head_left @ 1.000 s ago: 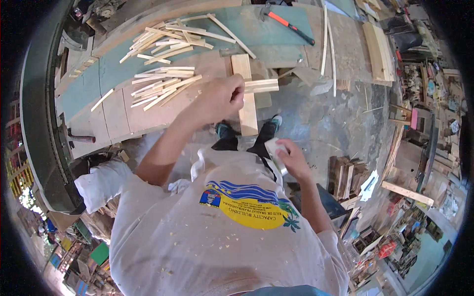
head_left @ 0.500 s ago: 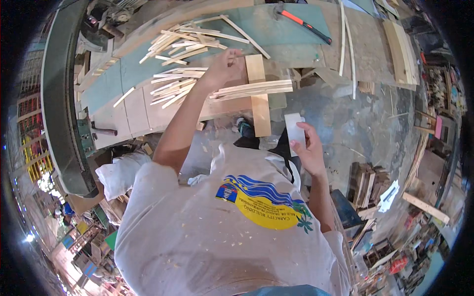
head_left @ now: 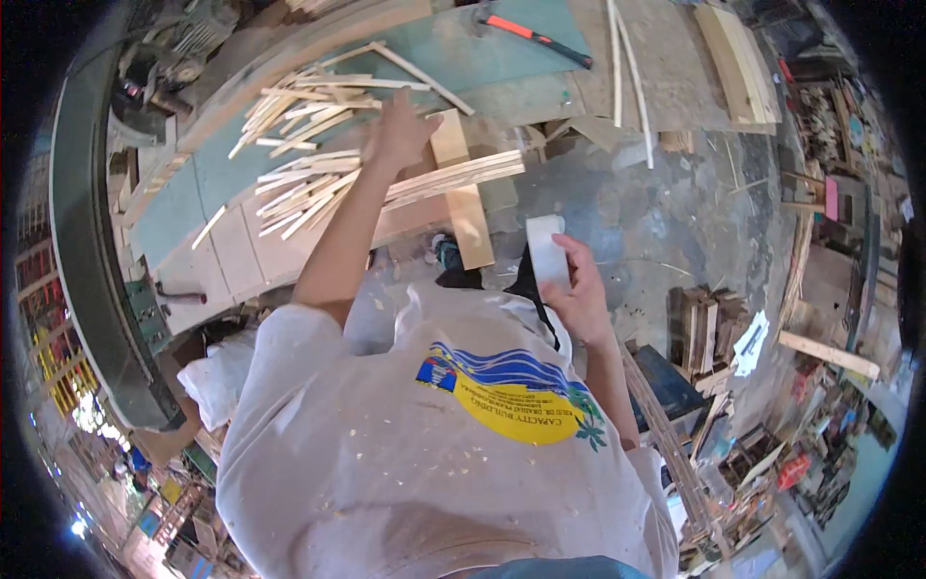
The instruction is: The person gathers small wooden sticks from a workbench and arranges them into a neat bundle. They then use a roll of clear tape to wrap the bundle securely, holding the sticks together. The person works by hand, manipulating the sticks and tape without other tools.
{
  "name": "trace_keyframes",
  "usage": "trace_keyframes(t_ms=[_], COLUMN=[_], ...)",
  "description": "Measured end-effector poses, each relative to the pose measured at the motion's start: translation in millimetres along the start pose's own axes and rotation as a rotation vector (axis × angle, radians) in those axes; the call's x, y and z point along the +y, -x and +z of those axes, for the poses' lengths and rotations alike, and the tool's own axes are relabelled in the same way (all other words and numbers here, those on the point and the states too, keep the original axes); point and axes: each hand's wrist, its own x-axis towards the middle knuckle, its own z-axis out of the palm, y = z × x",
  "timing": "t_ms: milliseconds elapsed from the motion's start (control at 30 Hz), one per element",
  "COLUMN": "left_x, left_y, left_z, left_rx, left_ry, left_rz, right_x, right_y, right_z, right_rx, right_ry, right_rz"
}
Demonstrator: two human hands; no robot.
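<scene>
The head view is showing the left hand [head_left: 394, 133] opening out with its fingers spread, reaching over the bench [head_left: 231, 246] toward its far edge; a second ago it was curling closed beside the bundled sticks [head_left: 455, 178]. It is hovering by the right end of the upper heap of loose sticks [head_left: 342, 83], and whether a fingertip is touching one I cannot tell. The right hand [head_left: 579, 294] is pinching a white roll [head_left: 548, 253] between thumb and fingers, in front of the body and beyond the near edge; it is now holding the roll more upright than a second ago. Between the hands, the bundled sticks are lying side by side across a pale plank [head_left: 470, 227], which seems to be jutting past the bench's near edge. With the left hand moving off them, they are lying unheld, so the work seems to be turning from settling that row to the loose pieces. Farther out, a lower heap of sticks [head_left: 299, 193] is lying nearer the near edge, a hammer [head_left: 533, 36] is resting toward the far edge, and two long strips [head_left: 632, 82] are lying right of it.
</scene>
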Motion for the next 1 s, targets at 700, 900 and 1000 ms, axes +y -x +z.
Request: trace_keyframes(t_ms=[700, 900, 1000], left_x=[100, 92, 80], left_y=[155, 157, 155], left_z=[-28, -19, -10], left_rx=[-0.314, -0.165, -0.307], left_ry=[0.378, 0.31, 0.375], left_rz=[0.57, 0.75, 0.702], right_x=[-64, -55, -52], right_y=[-12, -9, -14], right_z=[35, 40, 38], right_rx=[0.065, 0.055, 0.06], right_ry=[0.434, 0.367, 0.335], right_rz=[-0.078, -0.02, 0.025])
